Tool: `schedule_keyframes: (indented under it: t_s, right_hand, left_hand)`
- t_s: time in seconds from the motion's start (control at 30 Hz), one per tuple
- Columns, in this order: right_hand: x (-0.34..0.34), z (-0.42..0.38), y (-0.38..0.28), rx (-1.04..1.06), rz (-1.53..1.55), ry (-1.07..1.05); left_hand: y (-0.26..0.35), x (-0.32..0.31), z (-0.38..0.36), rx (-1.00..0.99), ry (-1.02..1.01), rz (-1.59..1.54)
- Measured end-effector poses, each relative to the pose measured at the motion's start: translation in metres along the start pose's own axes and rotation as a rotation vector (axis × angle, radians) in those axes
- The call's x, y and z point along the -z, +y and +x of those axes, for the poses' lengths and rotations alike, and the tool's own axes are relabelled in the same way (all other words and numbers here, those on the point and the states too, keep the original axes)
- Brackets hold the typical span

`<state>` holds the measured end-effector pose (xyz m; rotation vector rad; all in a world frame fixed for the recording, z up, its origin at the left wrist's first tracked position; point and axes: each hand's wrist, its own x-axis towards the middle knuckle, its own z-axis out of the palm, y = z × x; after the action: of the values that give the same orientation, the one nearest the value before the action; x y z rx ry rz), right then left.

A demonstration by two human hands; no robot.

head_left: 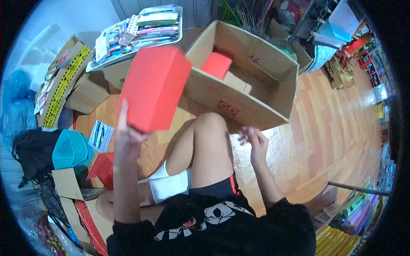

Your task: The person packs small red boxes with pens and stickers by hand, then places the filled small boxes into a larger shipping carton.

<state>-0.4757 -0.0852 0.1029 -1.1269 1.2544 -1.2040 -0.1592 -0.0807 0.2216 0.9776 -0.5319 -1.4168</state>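
A red box [153,87] is held up by my left hand [131,136], which grips it at its lower left corner. My right hand [255,140] is raised beside my knee with its fingers curled; they are blurred, and whether they hold anything is hard to make out. Beyond my knees stands a large open cardboard box [239,96], with another red box [217,65] lying inside at its left end. The held red box is in front of the cardboard box's left side.
A white tray [181,32] of pens and packets is at the upper left. An open carton [70,185] with red items stands at the lower left, near a teal basket [71,149]. Yellow items [337,241] lie at the lower right.
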Motion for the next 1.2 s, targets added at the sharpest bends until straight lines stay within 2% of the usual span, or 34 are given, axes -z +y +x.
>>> schedule_keyframes:
  t_s: [0.03, 0.07, 0.1, 0.17, 0.23, 0.3, 0.33, 0.37, 0.4, 0.47, 0.57, 0.67, 0.77, 0.8, 0.83, 0.9, 0.93, 0.97, 1.03, 1.07, 1.2]
  right_hand:
    - [0.02, -0.012, 0.026, -0.119, -0.004, 0.025]
    - [0.04, -0.021, 0.055, -0.097, -0.128, 0.113]
    - [0.06, -0.027, 0.084, -0.076, -0.255, 0.201]
    - [0.102, -0.033, 0.131, -0.162, -0.384, 0.434]
    - [0.14, -0.023, 0.149, 0.063, -0.506, 0.473]
    - [0.176, 0.0, 0.158, -0.184, -0.488, 0.803]
    - [0.19, 0.016, 0.163, -0.121, -0.794, 0.932]
    - [0.199, 0.031, 0.164, -0.05, -1.104, 1.046]
    - [0.199, 0.043, 0.164, -0.062, -1.095, 1.037]
    - [0.194, 0.064, 0.163, -0.383, -1.432, 1.063]
    - [0.194, 0.064, 0.161, -0.418, -1.46, 1.015]
    - [0.195, 0.065, 0.163, -0.408, -1.47, 1.031]
    - [0.198, 0.062, 0.17, -0.415, -1.48, 1.001]
    - [0.198, 0.061, 0.171, -0.441, -1.48, 0.99]
    - [0.199, 0.062, 0.172, -0.463, -1.48, 0.979]
    - [0.199, 0.063, 0.171, -0.458, -1.472, 0.973]
    - [0.198, 0.062, 0.17, -0.463, -1.461, 0.979]
    - [0.198, 0.061, 0.17, -0.458, -1.461, 0.967]
    - [0.198, 0.063, 0.17, -0.476, -1.473, 0.999]
    - [0.198, 0.064, 0.171, -0.477, -1.472, 1.002]
    - [0.2, 0.061, 0.171, -0.472, -1.522, 0.984]
  left_hand:
    - [0.003, -0.017, 0.018, 0.023, 0.012, 0.038]
    - [0.004, -0.035, 0.038, 0.048, 0.023, 0.078]
    - [0.002, -0.06, 0.056, -0.013, 0.021, 0.172]
    - [-0.005, -0.098, 0.1, -0.062, 0.007, 0.278]
    - [-0.014, -0.124, 0.145, -0.003, -0.113, 0.385]
    - [-0.022, -0.145, 0.173, 0.091, -0.083, 0.53]
    - [-0.026, -0.152, 0.182, 0.176, -0.046, 0.659]
    - [-0.034, -0.154, 0.19, 0.181, -0.039, 0.674]
    - [-0.044, -0.15, 0.198, 0.251, -0.024, 0.697]
    - [-0.067, -0.145, 0.206, 0.354, 0.01, 0.718]
    - [-0.096, -0.129, 0.229, 0.517, 0.139, 0.666]
    - [-0.118, -0.133, 0.244, 0.468, 0.25, 0.544]
    - [-0.141, -0.12, 0.26, 0.442, 0.27, 0.526]
    - [-0.143, -0.111, 0.264, 0.475, 0.198, 0.687]
    - [-0.147, -0.104, 0.27, 0.474, 0.208, 0.683]
    - [-0.139, -0.118, 0.265, 0.882, 0.249, 1.117]
    - [-0.142, -0.107, 0.274, 0.875, 0.126, 1.101]
    - [-0.145, -0.102, 0.283, 0.877, 0.138, 1.098]
    - [-0.152, -0.094, 0.3, 0.621, 0.097, 0.836]
    - [-0.154, -0.097, 0.299, 0.565, 0.121, 0.775]
    - [-0.142, -0.113, 0.29, 0.569, 0.147, 0.714]
